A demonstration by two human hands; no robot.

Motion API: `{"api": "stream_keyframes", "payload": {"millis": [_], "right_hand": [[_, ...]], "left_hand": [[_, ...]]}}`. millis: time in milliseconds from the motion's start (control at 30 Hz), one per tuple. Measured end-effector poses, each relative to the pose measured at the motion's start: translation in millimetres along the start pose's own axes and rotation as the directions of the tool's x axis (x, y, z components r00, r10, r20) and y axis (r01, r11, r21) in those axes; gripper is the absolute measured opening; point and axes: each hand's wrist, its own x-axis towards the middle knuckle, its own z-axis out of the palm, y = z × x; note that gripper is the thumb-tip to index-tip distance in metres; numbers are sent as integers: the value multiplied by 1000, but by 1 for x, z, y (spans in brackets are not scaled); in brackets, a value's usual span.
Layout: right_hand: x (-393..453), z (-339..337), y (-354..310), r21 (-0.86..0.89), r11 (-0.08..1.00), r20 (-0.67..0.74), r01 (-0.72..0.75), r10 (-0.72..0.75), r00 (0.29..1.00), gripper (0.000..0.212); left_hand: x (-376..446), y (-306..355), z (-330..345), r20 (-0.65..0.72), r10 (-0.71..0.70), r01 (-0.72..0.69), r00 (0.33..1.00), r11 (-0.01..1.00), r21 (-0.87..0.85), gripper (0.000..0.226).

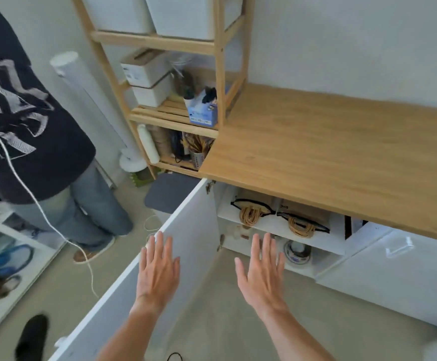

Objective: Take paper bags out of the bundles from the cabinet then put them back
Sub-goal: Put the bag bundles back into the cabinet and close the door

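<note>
Two bundles of brown paper bags lie side by side on the upper shelf of the open white cabinet (277,225), under the wooden countertop. Black bands bind each; twisted paper handles face out. The left bundle (253,208) and the right bundle (303,220) are partly hidden by the countertop. My left hand (158,267) is spread flat in front of the open cabinet door (186,230), holding nothing. My right hand (264,269) is spread too, below the shelf's front edge, apart from the bundles.
A wooden countertop (342,157) overhangs the cabinet. A wooden shelf unit (220,74) with boxes stands at the back left. Another person in a dark shirt and jeans (30,126) stands at left, with a white cord trailing. A roll of tape (298,252) sits on the lower shelf.
</note>
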Motion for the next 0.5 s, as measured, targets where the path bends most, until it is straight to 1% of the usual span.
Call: {"api": "stream_keyframes", "payload": {"millis": [33, 67, 200, 300, 433, 500], "right_hand": [[-3, 4, -12, 3, 1000, 11, 18, -18, 1000, 84], [-6, 9, -23, 2, 999, 12, 32, -32, 999, 84], [-23, 35, -58, -9, 998, 48, 60, -59, 997, 82], [-35, 57, -74, -29, 997, 63, 71, -69, 996, 79], [-49, 78, -93, -31, 996, 96, 87, -83, 992, 77], [-55, 83, -102, -20, 996, 95, 83, -81, 992, 78]], "left_hand": [[-2, -16, 0, 4, -13, 13, 1000, 1000, 11, 50], [-5, -30, 1, 20, -26, 25, 999, 999, 22, 53], [-19, -71, 16, 128, -66, 60, 990, 997, 46, 64], [-26, -78, 22, 137, -55, 55, 989, 998, 8, 69], [-30, -76, 20, 154, -51, 52, 987, 999, -3, 88], [-34, -75, 18, 164, -43, 45, 985, 999, -8, 92]]}}
